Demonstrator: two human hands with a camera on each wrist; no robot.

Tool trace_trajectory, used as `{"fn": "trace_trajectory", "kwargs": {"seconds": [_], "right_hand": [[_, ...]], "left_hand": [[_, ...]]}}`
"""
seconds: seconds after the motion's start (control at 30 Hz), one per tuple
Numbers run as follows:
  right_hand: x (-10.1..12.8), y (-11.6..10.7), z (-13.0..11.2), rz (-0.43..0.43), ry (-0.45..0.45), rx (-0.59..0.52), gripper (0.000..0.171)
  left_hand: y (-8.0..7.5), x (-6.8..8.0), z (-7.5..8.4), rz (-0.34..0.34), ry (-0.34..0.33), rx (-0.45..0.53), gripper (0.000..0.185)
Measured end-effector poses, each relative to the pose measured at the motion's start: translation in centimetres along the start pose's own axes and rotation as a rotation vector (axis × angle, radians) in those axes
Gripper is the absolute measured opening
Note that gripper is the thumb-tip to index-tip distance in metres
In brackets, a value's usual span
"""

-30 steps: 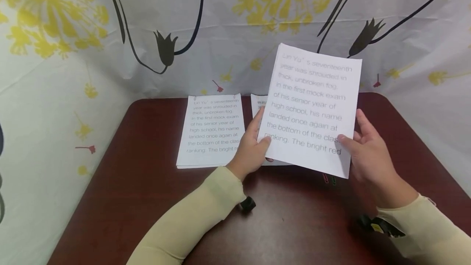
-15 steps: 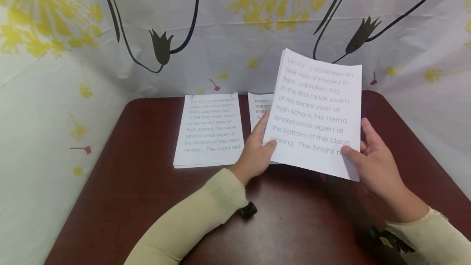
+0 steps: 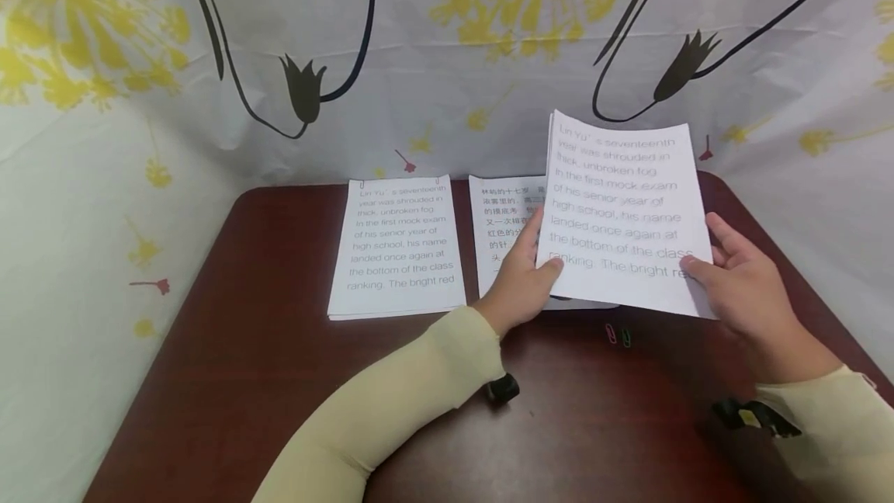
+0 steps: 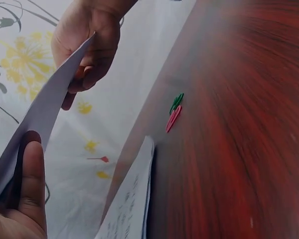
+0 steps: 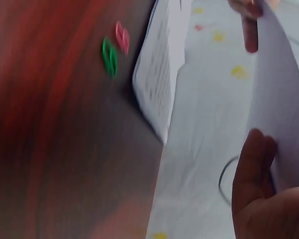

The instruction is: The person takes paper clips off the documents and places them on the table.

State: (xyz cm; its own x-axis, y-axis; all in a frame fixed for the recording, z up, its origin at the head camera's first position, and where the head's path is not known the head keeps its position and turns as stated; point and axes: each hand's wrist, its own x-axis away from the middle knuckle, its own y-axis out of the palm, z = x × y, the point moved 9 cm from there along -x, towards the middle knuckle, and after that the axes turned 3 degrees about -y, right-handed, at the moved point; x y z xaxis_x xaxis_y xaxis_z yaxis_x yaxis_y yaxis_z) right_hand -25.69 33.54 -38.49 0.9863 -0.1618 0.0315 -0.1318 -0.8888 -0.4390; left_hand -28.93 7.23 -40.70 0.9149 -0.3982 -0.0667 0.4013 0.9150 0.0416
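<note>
White sheets (image 3: 625, 212) with English print stood tilted above the table's (image 3: 279, 379) right half, pinched at their near corners: my left hand (image 3: 520, 286) gripped the left corner, thumb on the front, and my right hand (image 3: 743, 293) clamped the right one. Beneath them lay a stack (image 3: 506, 227) with Chinese text; another stack (image 3: 401, 247) lay to the left. A pink clip (image 3: 611, 334) and a green clip (image 3: 625, 338) lay side by side just near the sheets.

light: even, bright, soft shadows | head: sharp | wrist views: motion-blurred, dimmer
</note>
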Motion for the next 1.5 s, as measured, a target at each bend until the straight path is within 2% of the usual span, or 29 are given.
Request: {"fn": "trace_trajectory", "kwargs": {"seconds": [0.2,0.27,0.5,0.63,0.73,0.87,0.97,1.13,1.37,1.5], "right_hand": [[-1.9,-2.0,1.4,-0.04,0.012,0.06,0.085],[-2.7,-2.6,2.0,-0.074,0.007,0.023,0.085],[-4.7,-4.2,4.7,-0.221,0.05,-0.333,0.091],[-5.5,-5.3,5.9,-0.269,0.104,-0.372,0.09],[-6.1,-6.2,6.6,-0.271,0.13,-0.316,0.087],[-6.7,-7.5,7.8,-0.259,0.143,-0.194,0.081],[-6.9,-8.1,8.5,-0.26,0.157,-0.158,0.077],[-7.4,-8.7,9.2,-0.258,0.172,-0.064,0.077],[-8.2,-9.9,9.8,-0.217,0.185,0.135,0.078],[-8.9,-10.4,10.2,-0.214,0.178,0.203,0.08]], "left_hand": [[2.0,-1.3,-0.8,0.02,-0.064,0.025,0.082],[2.8,-1.7,-1.2,0.037,-0.088,0.036,0.083],[5.8,-2.9,-2.6,0.056,-0.16,0.125,0.082],[7.2,-3.4,-2.6,0.049,-0.177,0.157,0.079],[7.9,-3.8,-2.3,0.031,-0.172,0.169,0.067],[8.7,-4.3,-2.7,0.009,-0.212,0.203,0.064],[9.1,-4.5,-3.5,0.018,-0.29,0.204,0.074],[9.2,-4.7,-4.5,0.046,-0.387,0.148,0.084],[9.4,-5.0,-4.9,0.021,-0.399,0.134,0.085],[9.3,-5.0,-5.2,0.03,-0.398,0.128,0.084]]}}
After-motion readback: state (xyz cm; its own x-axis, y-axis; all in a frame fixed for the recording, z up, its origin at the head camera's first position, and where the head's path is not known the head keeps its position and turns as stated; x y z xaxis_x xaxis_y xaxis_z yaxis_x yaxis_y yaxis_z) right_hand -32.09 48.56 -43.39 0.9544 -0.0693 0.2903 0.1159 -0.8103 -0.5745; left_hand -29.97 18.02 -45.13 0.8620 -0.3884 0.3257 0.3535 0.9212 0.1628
